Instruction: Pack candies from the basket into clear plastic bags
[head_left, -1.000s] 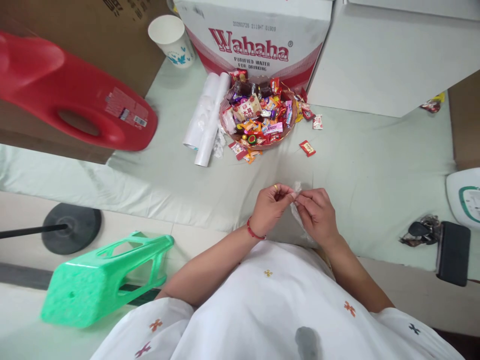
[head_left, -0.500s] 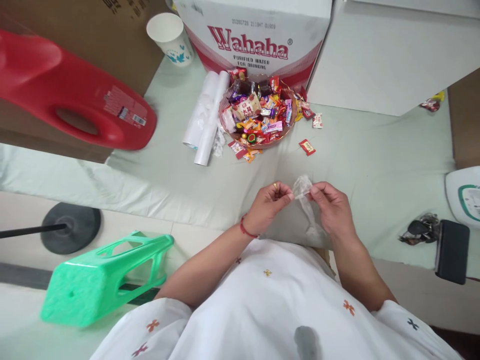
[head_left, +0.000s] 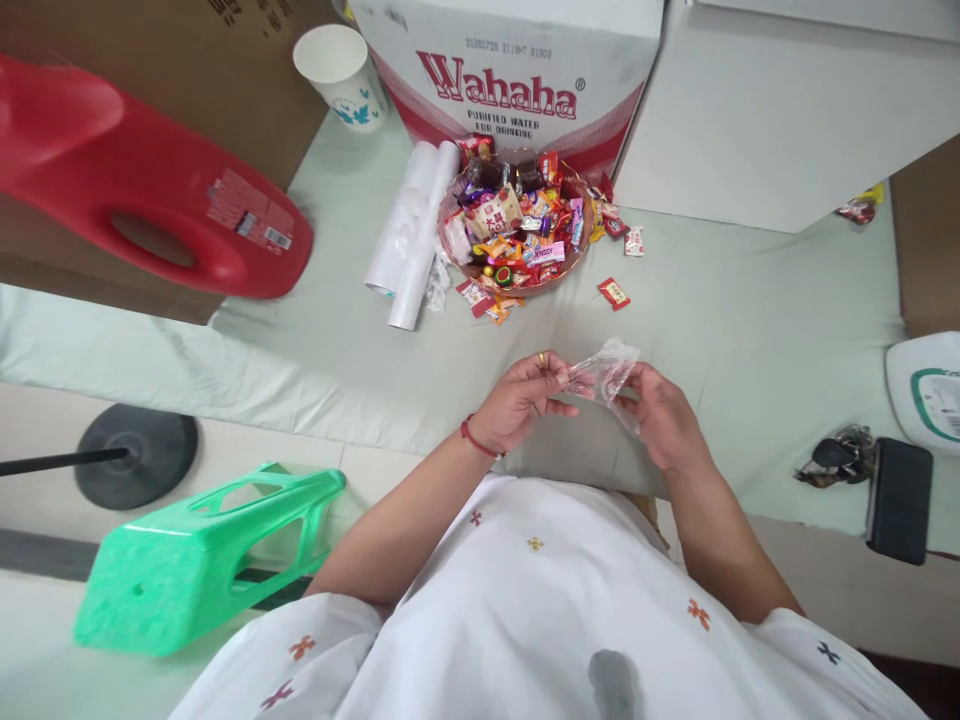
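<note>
A thin, clear plastic film, perhaps a glove or bag, (head_left: 616, 362) stretches between my two hands above the near edge of the table. My left hand (head_left: 529, 395) pinches its left end between thumb and forefinger, with the lower fingers loose. On the other side, my right hand (head_left: 660, 408) grips the film with its fingertips, and part of it hangs down over those fingers. Beyond the hands, a red-wrapped candy (head_left: 614, 293) lies on the cloth, and a glass bowl (head_left: 517, 288) heaped with wrapped candies stands farther back.
White rolls (head_left: 414, 250) lie left of the bowl, near a paper cup (head_left: 341, 75). Behind stands a Wahaha carton (head_left: 510, 60). A red jug (head_left: 247, 200) is at left, a green plastic stool (head_left: 157, 580) below. Keys (head_left: 838, 455) and a phone (head_left: 900, 500) lie at right.
The film has gone from a bunched, hanging strip to a spread-out piece pulled between the hands. My left hand has moved slightly left, and its lower fingers have loosened.
</note>
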